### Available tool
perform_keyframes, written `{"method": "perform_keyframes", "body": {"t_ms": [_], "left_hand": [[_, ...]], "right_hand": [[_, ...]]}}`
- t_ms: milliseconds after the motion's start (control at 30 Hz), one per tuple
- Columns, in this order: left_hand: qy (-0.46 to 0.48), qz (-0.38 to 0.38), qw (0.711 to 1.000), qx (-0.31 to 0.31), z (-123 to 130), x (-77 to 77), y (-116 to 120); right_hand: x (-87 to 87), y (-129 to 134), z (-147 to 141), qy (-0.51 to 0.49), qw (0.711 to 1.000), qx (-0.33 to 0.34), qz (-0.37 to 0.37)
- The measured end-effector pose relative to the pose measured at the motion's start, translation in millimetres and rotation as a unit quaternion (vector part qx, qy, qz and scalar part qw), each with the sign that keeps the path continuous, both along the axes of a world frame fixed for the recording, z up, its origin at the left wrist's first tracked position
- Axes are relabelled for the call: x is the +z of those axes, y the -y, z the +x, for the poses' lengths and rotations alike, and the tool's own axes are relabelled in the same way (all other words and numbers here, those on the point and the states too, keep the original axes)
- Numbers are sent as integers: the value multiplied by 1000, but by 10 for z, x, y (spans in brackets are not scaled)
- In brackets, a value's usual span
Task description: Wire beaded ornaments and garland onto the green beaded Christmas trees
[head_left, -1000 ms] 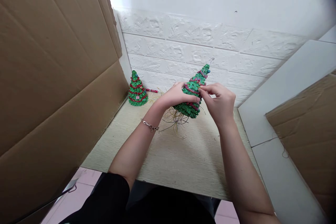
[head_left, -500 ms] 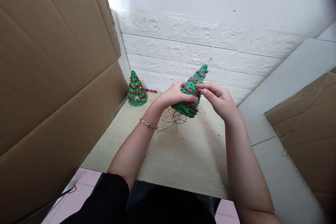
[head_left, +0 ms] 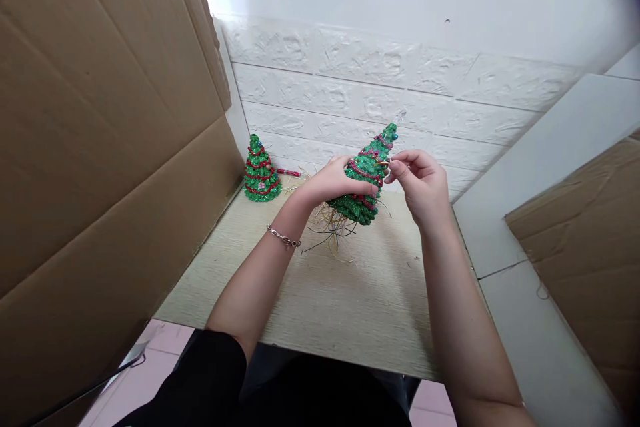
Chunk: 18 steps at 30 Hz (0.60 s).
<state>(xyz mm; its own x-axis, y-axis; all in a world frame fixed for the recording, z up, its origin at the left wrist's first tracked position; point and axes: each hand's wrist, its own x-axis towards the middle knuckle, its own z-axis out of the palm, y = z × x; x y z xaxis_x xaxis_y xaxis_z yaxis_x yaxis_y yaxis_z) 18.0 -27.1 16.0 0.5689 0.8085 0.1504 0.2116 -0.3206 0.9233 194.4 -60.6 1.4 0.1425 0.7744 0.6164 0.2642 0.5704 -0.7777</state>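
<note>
A green glittery tree [head_left: 364,167] with red garlands, small coloured balls and a clear tip leans to the right above the table. My left hand [head_left: 333,183] is wrapped round its middle from the left, thumb across the front. At the tree's right side my right hand [head_left: 417,177] pinches a thin golden wire [head_left: 383,163] that reaches to the tree's surface. Loose gold and black wires [head_left: 336,230] spread on the table under the tree, partly hidden by it.
A smaller green tree [head_left: 262,173] stands upright at the table's back left, beside a red stick [head_left: 289,173]. Cardboard [head_left: 115,147] rises on the left, and more cardboard [head_left: 585,247] leans on the right. A white brick-patterned wall [head_left: 350,80] closes the back.
My right hand has drawn back slightly to the right from the tree, and the golden wire now shows between its fingers and the tree. My left hand and the tree have stayed put.
</note>
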Motion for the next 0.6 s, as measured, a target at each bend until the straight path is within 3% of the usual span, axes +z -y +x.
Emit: {"method": "perform_keyframes", "body": {"t_ms": [133, 233, 333, 600], "left_hand": [[-33, -2, 999, 21, 11, 0, 6], [-60, 10, 997, 41, 12, -7, -8], [-77, 24, 995, 52, 5, -13, -27], [-104, 40, 992, 52, 19, 1, 3]], "right_hand": [[44, 111, -4, 92, 987, -115, 65], [115, 213, 22, 204, 961, -162, 91], [148, 250, 31, 264, 943, -177, 98], [8, 102, -11, 260, 937, -177, 154]]}}
